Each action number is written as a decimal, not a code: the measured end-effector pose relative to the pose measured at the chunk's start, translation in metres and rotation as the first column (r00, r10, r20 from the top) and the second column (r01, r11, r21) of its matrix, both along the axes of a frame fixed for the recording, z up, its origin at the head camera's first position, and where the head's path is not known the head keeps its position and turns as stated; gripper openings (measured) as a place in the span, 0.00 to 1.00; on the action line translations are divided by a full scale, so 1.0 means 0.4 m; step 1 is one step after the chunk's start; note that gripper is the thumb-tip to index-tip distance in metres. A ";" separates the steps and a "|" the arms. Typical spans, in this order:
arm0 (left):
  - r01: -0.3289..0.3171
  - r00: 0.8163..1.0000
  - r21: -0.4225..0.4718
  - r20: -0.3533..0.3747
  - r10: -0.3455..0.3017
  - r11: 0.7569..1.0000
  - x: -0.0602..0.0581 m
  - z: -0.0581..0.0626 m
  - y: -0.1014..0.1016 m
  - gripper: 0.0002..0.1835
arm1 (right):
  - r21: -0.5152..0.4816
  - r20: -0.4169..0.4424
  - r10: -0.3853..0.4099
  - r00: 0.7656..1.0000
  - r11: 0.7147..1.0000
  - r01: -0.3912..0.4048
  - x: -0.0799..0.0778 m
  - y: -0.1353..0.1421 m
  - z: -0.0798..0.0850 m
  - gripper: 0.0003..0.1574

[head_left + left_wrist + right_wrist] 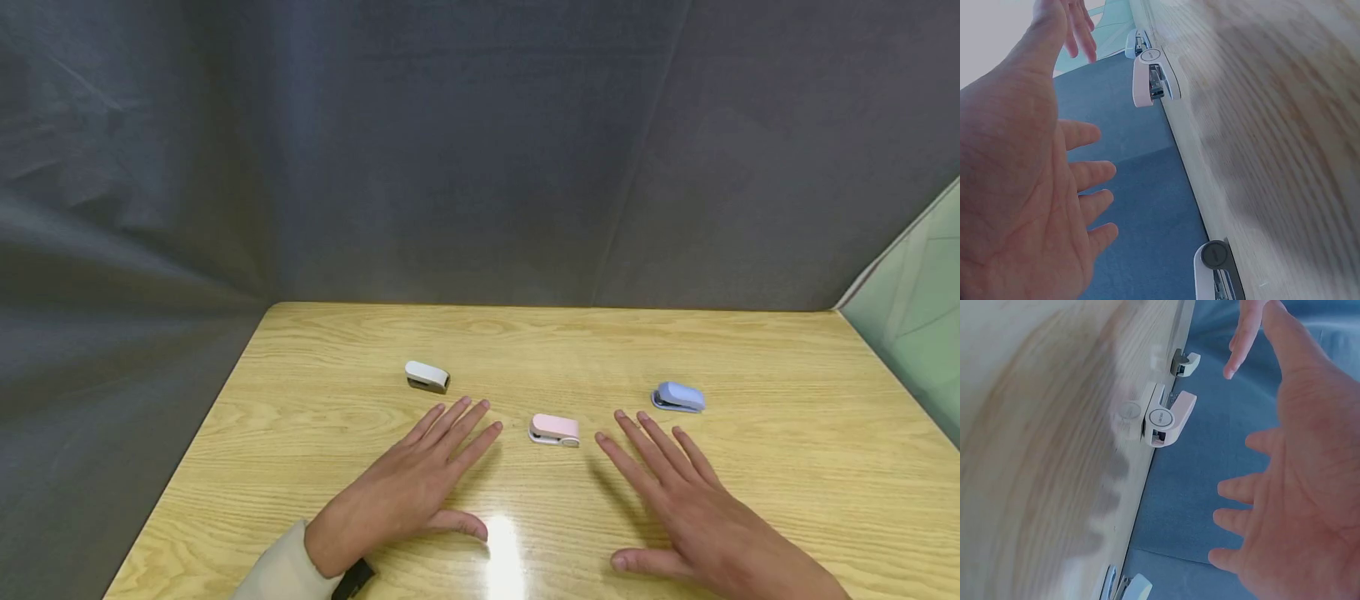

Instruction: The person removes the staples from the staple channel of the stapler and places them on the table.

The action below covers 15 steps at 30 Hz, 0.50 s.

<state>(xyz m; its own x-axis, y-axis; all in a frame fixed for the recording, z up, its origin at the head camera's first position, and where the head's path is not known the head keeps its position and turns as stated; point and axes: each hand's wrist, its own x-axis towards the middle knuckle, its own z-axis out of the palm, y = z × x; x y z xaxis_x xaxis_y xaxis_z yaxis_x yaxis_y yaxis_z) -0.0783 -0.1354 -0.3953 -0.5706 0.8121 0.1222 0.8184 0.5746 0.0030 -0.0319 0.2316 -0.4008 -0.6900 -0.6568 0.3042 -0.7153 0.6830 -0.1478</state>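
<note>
Three small staplers lie on the wooden table. The white-topped stapler [427, 377] with a dark base is at the left, just beyond the fingertips of my left hand [420, 479]. Between the two hands sits the pink stapler [555, 429], its white base showing in the right wrist view. The blue stapler [678, 397] lies at the right, past the fingers of my right hand [693, 508]. Both hands hover palm down over the table with fingers straight and spread, and neither holds anything. In the left wrist view the palm [1022, 187] is bare.
The wood-grain table [315, 350] spreads under everything. A dark grey cloth [480, 167] hangs behind it and along the left side. At the far right, a pale green floor [926, 308] shows past the table edge. A beige sleeve [288, 567] covers the left forearm.
</note>
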 end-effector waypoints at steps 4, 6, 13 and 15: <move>-0.002 1.000 -0.001 -0.002 0.002 1.000 -0.001 0.000 -0.001 0.58 | 0.002 -0.030 0.007 1.000 1.000 -0.007 0.001 -0.003 0.002 0.68; -0.005 1.000 -0.006 -0.008 0.005 1.000 -0.001 0.000 -0.003 0.58 | 0.009 -0.028 -0.003 1.000 1.000 0.003 0.002 -0.005 0.004 0.69; -0.029 0.999 0.001 0.018 0.029 1.000 -0.007 0.008 -0.013 0.58 | 0.031 0.013 -0.046 0.999 0.998 0.046 -0.004 -0.019 0.021 0.69; -0.037 0.999 0.010 0.034 0.037 0.999 -0.011 0.012 -0.017 0.57 | 0.029 0.010 -0.052 0.999 0.998 0.052 -0.008 -0.027 0.026 0.68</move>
